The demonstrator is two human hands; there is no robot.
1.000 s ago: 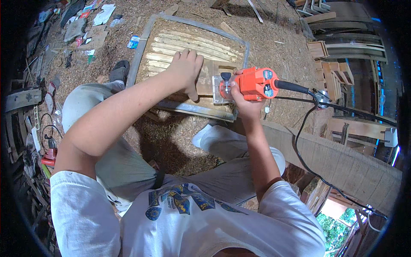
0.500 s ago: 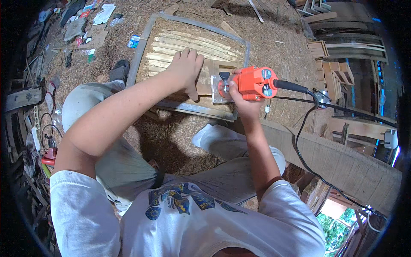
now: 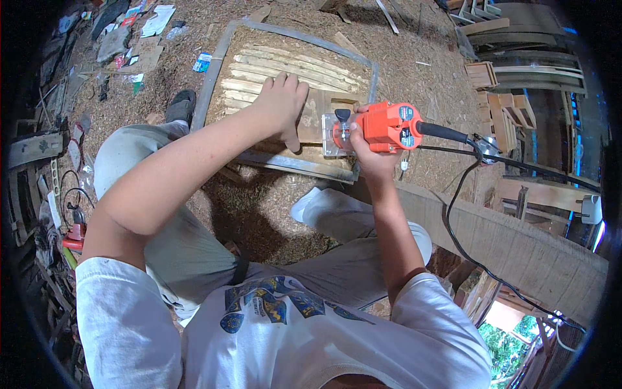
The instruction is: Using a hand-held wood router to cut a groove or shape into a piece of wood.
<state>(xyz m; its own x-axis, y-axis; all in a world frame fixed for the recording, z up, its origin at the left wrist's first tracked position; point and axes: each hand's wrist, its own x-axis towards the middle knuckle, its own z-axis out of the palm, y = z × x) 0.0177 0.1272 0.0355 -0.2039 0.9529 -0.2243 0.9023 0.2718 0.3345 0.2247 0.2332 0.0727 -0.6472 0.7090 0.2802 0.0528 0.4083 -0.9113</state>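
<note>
My right hand (image 3: 369, 139) is wrapped round an orange power router (image 3: 390, 126) with a clear base and black knob, which stands on a flat wooden board (image 3: 314, 104) with a rectangular recess. My left hand (image 3: 282, 110) presses on the board just left of the router, thumb and fingers spread, the fingertips at the pale strips. The board lies within a square grey frame (image 3: 285, 32), over a bed of rough pale wood strips (image 3: 278, 63). The router's base covers part of the board.
A thick plank (image 3: 492, 233) runs along the right, under a black cord (image 3: 460, 253). Wooden crates (image 3: 505, 110) and boards stand at the right. Litter (image 3: 155, 23) lies on the sawdust floor at upper left, and a red tool (image 3: 74, 240) sits at the far left.
The router in my right hand has shifted very slightly over the last second, by a few pixels. My left hand is in the same spot.
</note>
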